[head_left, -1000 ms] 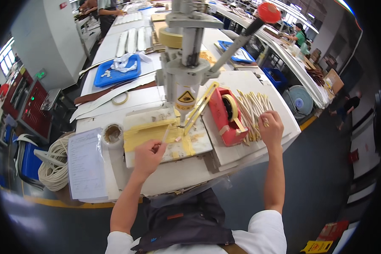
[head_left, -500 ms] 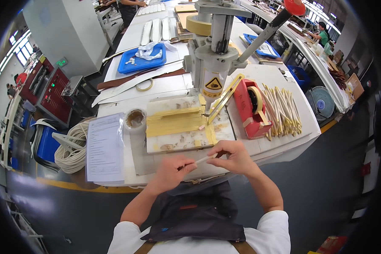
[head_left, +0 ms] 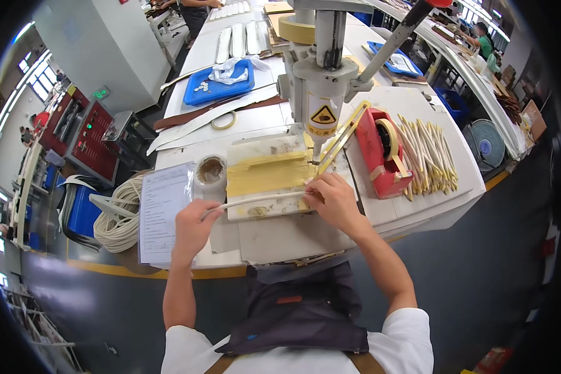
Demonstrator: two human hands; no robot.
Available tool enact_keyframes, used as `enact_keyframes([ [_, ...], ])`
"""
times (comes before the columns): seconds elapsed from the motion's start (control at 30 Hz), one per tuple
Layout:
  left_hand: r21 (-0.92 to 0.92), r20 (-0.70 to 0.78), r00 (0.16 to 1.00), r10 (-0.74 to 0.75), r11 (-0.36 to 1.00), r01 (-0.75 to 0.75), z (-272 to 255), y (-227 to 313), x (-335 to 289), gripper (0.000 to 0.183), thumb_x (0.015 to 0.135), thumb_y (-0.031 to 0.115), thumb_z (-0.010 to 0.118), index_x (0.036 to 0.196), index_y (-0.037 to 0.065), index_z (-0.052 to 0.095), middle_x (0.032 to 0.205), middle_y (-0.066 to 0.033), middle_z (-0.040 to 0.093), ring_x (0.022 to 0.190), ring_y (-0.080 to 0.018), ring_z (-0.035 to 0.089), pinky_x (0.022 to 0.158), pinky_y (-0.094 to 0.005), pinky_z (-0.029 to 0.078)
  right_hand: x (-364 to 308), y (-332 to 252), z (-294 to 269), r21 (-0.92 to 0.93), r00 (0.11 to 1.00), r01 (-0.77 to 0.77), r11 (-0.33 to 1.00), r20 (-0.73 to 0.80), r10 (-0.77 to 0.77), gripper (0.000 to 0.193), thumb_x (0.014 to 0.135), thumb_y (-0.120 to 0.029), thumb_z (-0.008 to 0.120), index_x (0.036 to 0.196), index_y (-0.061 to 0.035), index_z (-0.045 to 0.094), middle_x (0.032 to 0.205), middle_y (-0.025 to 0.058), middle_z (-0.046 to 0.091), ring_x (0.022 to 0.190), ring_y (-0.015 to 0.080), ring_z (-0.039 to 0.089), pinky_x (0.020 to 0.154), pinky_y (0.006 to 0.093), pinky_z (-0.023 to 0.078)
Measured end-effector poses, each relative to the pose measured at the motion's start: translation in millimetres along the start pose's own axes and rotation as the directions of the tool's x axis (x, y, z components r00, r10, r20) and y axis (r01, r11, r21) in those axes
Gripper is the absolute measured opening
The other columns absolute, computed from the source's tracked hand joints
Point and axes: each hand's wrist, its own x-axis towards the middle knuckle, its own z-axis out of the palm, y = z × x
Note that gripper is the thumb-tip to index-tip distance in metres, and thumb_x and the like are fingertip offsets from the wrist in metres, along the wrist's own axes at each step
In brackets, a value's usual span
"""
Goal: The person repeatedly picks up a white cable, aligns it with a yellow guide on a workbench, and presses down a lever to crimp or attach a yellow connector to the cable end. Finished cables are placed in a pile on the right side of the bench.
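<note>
A short length of white cord [head_left: 262, 199] stretches between my two hands, above the front part of a yellow-taped board [head_left: 265, 179]. My left hand [head_left: 193, 227] is closed round its left end. The fingertips of my right hand [head_left: 334, 198] pinch the other end, close to the board's right side and just below the tip of a grey hand press [head_left: 321, 93]. Right of the press lies a bundle of similar cord pieces [head_left: 429, 156] with yellow ends. A red tape dispenser [head_left: 380, 153] stands between the press and the bundle.
Left of the board are a round tub [head_left: 210, 170], a printed sheet [head_left: 163, 218] in a plastic sleeve and a coil of white cord [head_left: 117, 219]. Farther back lie a blue tray [head_left: 215, 92] and a tape ring [head_left: 224, 121]. The press lever [head_left: 396, 40] slants to the upper right.
My hands have moved apart and forward over the board. The cord, mostly hidden in my fingers before, now shows at full stretch between them. The view has shifted slightly.
</note>
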Motion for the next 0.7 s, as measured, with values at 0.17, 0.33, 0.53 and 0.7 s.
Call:
enact_keyframes([
  [0.17,0.081,0.038,0.996,0.078,0.993,-0.081,17.3,-27.1,5.0,0.015,0.087,0.015,0.077,0.097,0.004,0.077,0.089,-0.0104,0.073,0.074,-0.0269,0.068,0.066,-0.0339,0.053,-7.7,5.3,3.6,0.075,0.994,-0.101,0.992,-0.021,0.103,0.013,0.084,-0.009,0.075,0.096,-0.0061,0.072,0.092,0.0062,0.067,0.086,0.0275,0.063,0.075,0.0384,0.052],
  [0.33,0.121,0.028,0.992,0.122,0.985,-0.124,19.1,-29.8,6.7,0.014,0.088,0.018,0.077,0.099,0.009,0.079,0.085,-0.0067,0.072,0.068,-0.0247,0.067,0.061,-0.0331,0.052,-6.4,3.8,6.6,0.023,0.995,-0.063,0.998,-0.074,0.065,0.013,0.082,-0.008,0.076,0.094,-0.0076,0.073,0.093,0.0052,0.068,0.084,0.0268,0.063,0.073,0.0378,0.052],
  [0.53,0.148,0.064,0.980,0.187,0.970,-0.195,18.4,-30.5,11.9,0.015,0.089,0.014,0.077,0.102,0.007,0.079,0.079,-0.0082,0.071,0.062,-0.0202,0.063,0.058,-0.0309,0.049,-4.4,0.5,6.5,-0.012,0.992,-0.076,0.997,-0.103,0.074,0.012,0.080,-0.007,0.076,0.092,-0.0082,0.073,0.093,0.0046,0.068,0.083,0.0262,0.064,0.073,0.0373,0.053],
  [0.7,0.146,0.074,0.983,0.167,0.974,-0.176,16.0,-30.6,10.0,0.014,0.089,0.015,0.076,0.100,0.008,0.079,0.083,-0.0067,0.072,0.065,-0.0225,0.066,0.059,-0.0320,0.051,-3.4,-3.7,9.3,-0.018,0.991,-0.067,0.998,-0.120,0.064,0.012,0.079,-0.007,0.077,0.091,-0.0073,0.072,0.093,0.0050,0.068,0.084,0.0260,0.064,0.073,0.0375,0.053],
])
